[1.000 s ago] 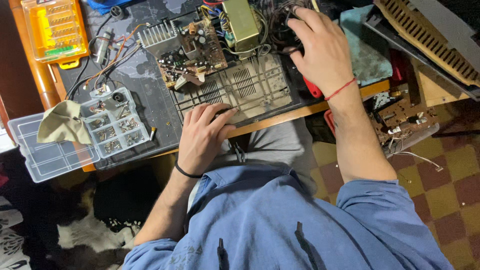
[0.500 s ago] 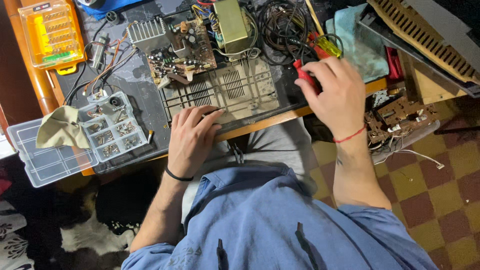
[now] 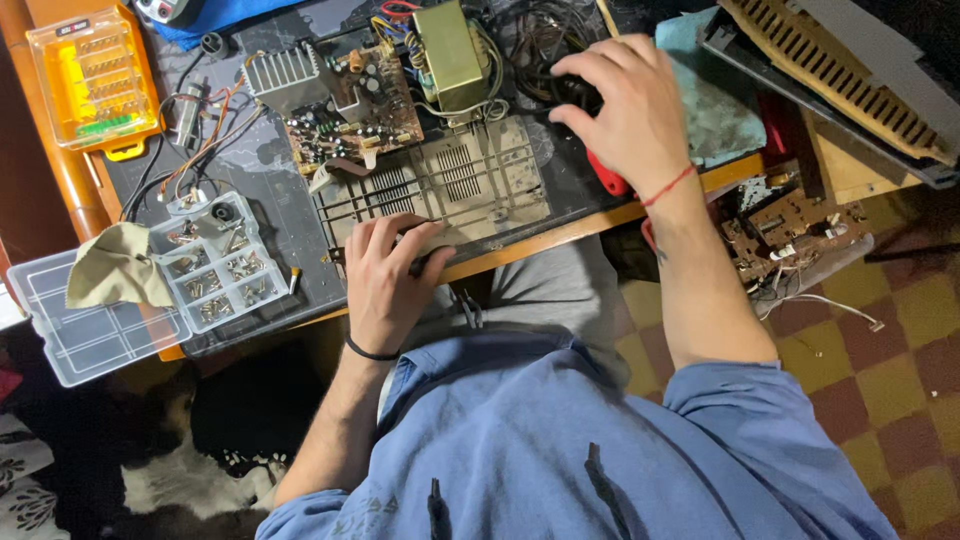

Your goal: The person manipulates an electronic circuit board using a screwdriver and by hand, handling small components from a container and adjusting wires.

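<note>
Beige slotted plastic chassis panel (image 3: 455, 190) lies stripped on my bench edge, left hand (image 3: 385, 275) pressing it flat; right hand (image 3: 625, 110) clasps a red-handled tool (image 3: 605, 175) among black cables (image 3: 535, 40); green circuit board (image 3: 345, 120) remains wired.

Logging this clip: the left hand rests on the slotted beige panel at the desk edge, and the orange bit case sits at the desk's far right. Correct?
Not quite. The head view shows the orange bit case at the desk's far left, above the clear parts organizer. The left hand does rest on the slotted beige panel.
</note>
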